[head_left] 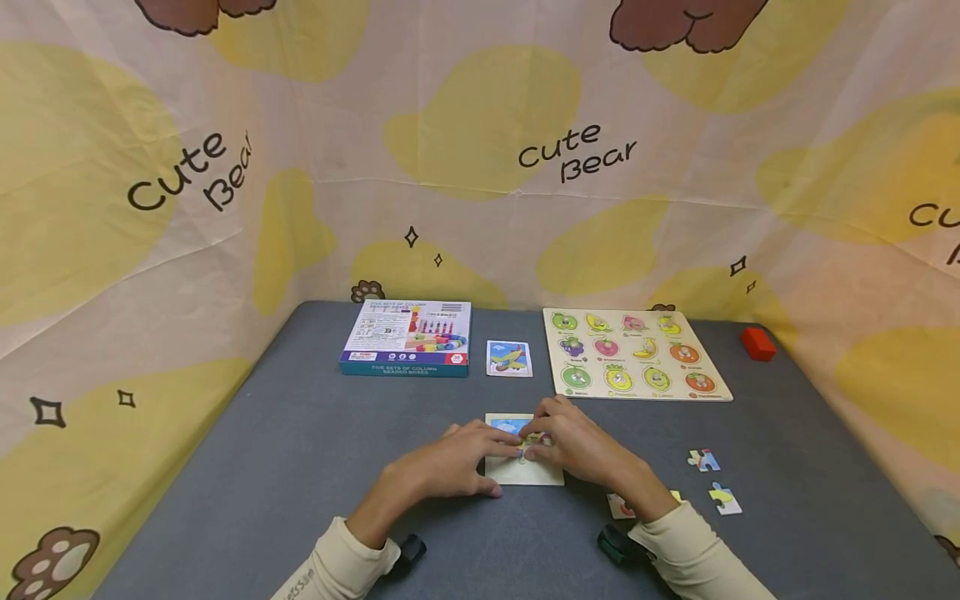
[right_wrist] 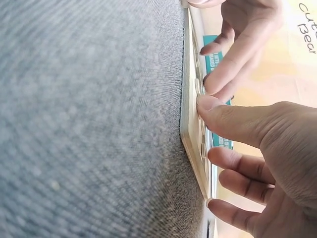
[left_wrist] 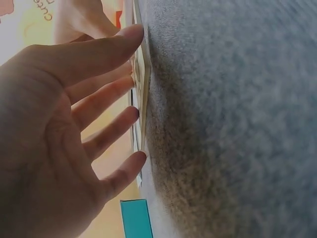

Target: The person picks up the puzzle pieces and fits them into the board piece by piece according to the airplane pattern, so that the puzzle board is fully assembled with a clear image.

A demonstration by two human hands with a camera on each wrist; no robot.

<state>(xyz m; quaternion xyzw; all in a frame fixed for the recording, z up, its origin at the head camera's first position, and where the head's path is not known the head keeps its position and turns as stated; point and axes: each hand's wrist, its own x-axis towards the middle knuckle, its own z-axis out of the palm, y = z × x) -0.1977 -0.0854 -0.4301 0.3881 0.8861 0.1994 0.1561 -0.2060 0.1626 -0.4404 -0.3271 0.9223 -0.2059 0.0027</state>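
Puzzle board lies under your hands: L hand w/ fingers spread, touching it; R hand on it too, can't tell if pinching; loose pcs right.

A pale pinkish cloth hangs behind the table and down both sides, lightly creased. Large yellow patches cover it, with black "Cute Bear" lettering, outlined four-pointed stars and brown paw prints. The table's dark grey top has rounded far corners and a woven-looking surface. Soft light falls across both.
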